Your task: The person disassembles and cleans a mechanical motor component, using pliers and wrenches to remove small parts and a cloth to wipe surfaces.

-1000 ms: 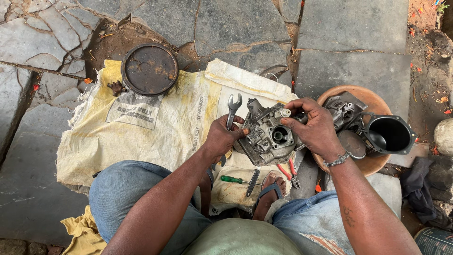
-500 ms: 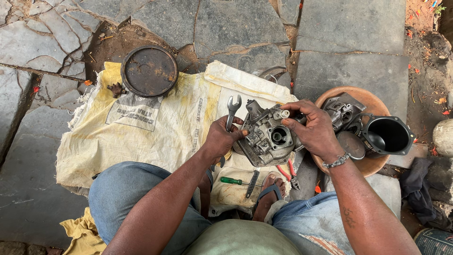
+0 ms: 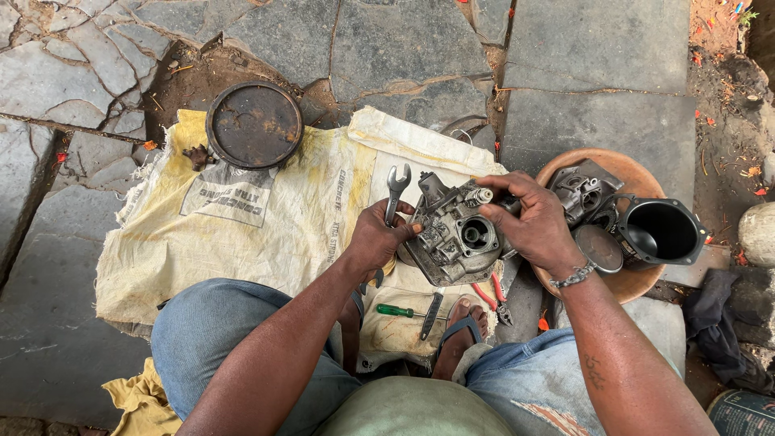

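Above a worn yellow sack spread on the stone pavement, we hold a grey metal carburetor body between both hands. Our left hand clasps its left edge together with an open-end spanner; our right hand wraps its upper right side, fingertips on a small top fitting. Beneath it lie a green-handled screwdriver and red-handled pliers. To the right, a brown bowl holds engine parts and a black funnel-shaped part. A round rusty lid rests beyond.
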